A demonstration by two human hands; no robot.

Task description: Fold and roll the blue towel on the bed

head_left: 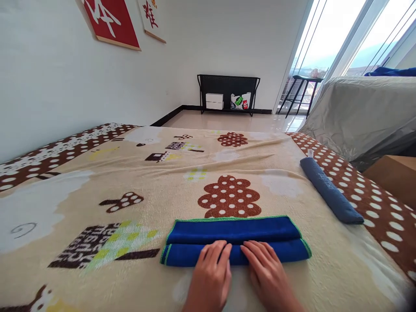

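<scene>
A bright blue towel (237, 232) with green edging lies folded on the patterned blanket (130, 182), its near edge rolled or folded over. My left hand (212, 273) rests flat on that near fold, fingers stretched out. My right hand (264, 271) lies beside it on the same fold, fingers flat and slightly apart. Both hands press on the towel side by side at its middle. Neither hand wraps around anything.
A rolled grey-blue towel (329, 190) lies on the blanket at the right. A grey covered piece of furniture (357, 112) stands to the right. A black rack (227, 93) with boxes stands against the far wall, with a dark stool (302, 93) by the window.
</scene>
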